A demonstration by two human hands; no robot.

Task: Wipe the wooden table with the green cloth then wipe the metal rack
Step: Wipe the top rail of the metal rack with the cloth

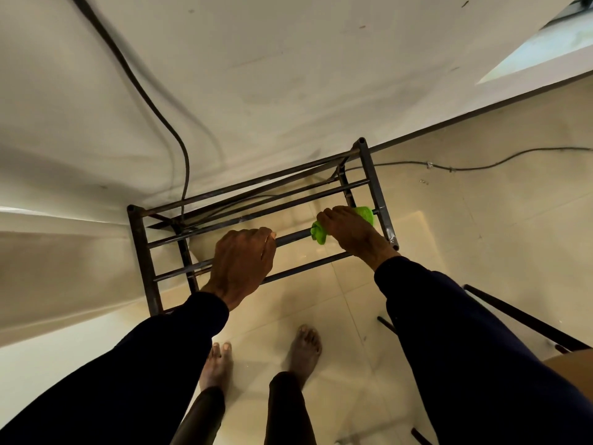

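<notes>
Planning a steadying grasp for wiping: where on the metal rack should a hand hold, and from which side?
Middle crossbar of the rack, from above, fingers curled over it, as the left hand does. Bars are thin, horizontal, with open gaps, so fingers wrap fully. Avoid the right end, where the right hand holds the green cloth.

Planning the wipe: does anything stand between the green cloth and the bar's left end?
Yes. The left hand grips the same dark metal rack bar, left of the crumpled green cloth in the right hand.
</notes>
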